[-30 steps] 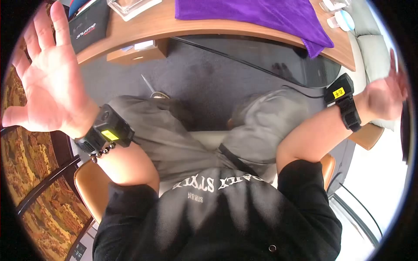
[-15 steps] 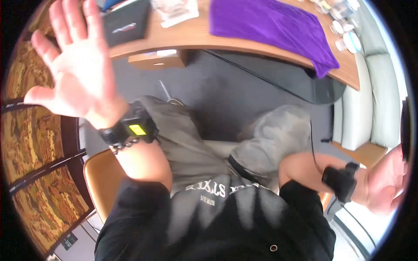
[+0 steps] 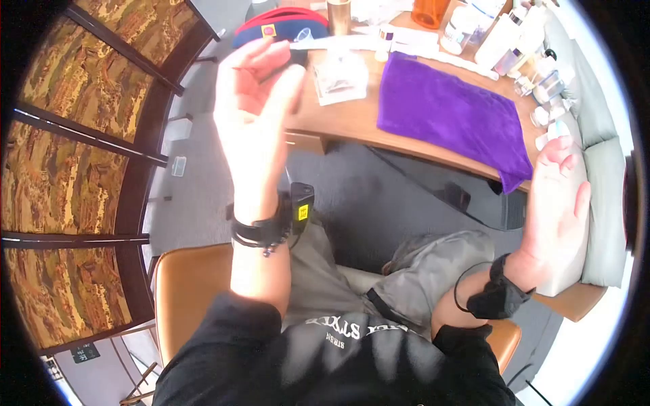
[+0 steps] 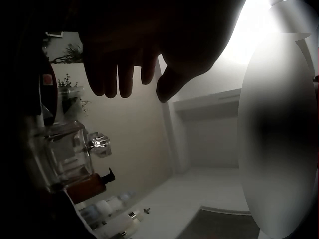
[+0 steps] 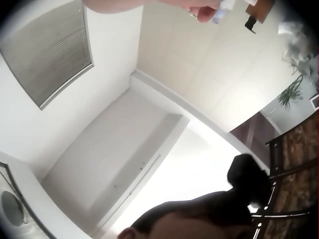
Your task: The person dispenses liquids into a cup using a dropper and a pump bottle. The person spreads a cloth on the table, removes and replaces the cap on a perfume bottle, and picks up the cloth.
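My left hand (image 3: 254, 125) is raised over the left part of the wooden desk, its fingers loosely bent and nothing in its grasp. Dark against the light in the left wrist view, the same hand has its fingers pointing down. Nearest to it on the desk stands a clear glass bottle (image 3: 340, 78); the left wrist view shows its faceted stopper (image 4: 99, 144). Held up at the right is my right hand (image 3: 555, 203), empty, with relaxed fingers near the desk's right corner. A purple towel (image 3: 453, 118) lies spread between the two hands, one corner hanging over the front edge.
A navy pouch with red trim (image 3: 284, 30) and a gold cylinder (image 3: 339, 17) stand at the back. An amber pump bottle (image 4: 87, 188) and several white bottles (image 3: 497, 40) crowd the back right. Beside the chair (image 3: 193, 298) is a patterned screen (image 3: 74, 162); a pale sofa (image 3: 602, 203) sits right.
The head view has tipped up, showing more desk. My left hand has moved inward, its spread fingers now loosely bent. My right hand has come up and inward from the right edge.
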Demonstrator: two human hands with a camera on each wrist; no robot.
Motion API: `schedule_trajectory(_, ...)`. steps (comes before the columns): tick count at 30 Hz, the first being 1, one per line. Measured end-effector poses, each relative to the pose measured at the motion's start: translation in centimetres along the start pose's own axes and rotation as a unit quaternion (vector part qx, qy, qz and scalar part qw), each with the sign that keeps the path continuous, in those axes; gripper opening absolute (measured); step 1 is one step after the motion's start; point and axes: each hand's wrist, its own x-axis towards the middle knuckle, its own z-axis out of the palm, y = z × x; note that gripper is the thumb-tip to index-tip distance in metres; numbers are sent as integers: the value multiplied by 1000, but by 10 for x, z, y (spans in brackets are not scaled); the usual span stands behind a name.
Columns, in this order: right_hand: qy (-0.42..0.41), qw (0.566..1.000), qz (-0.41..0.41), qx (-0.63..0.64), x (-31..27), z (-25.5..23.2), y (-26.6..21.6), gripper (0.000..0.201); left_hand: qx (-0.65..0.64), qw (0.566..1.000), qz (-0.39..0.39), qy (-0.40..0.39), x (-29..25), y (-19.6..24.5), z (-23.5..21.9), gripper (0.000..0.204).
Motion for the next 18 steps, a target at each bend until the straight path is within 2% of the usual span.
schedule_trajectory(1, 23, 997, -25, -64, 3, -3, 2, 43, 69, 997, 35, -5, 1, -11, 1, 47)
schedule_trajectory(3, 10, 998, -36, -41, 2, 2, 16, 36, 295, 948, 115, -23, -1, -9, 6, 49)
schedule_trajectory(5, 32, 995, -67, -70, 4, 5, 24, 35, 338, 928, 153, -25, -1, -14, 10, 55)
schedule_trajectory(6, 62, 992, -76, -83, 4, 9, 29, 38, 327, 933, 148, -40, 2, -16, 11, 58)
schedule_trajectory(7, 58, 992, -79, -82, 5, 10, 32, 38, 316, 936, 142, -55, 5, -18, 13, 61)
schedule_trajectory(9, 24, 996, -16, -83, 6, 10, 39, 43, 303, 943, 124, -61, 9, -16, 16, 64)
schedule_trajectory(11, 54, 996, 39, -59, 6, 16, 48, 55, 276, 953, 103, -65, 11, -18, 20, 69)
schedule_trajectory(15, 46, 995, 79, -39, 3, 13, 63, 63, 235, 969, 67, -41, 3, -18, 25, 65)
schedule_trajectory(18, 50, 994, 87, -39, 1, 12, 65, 68, 229, 968, 80, -60, 2, -21, 24, 62)
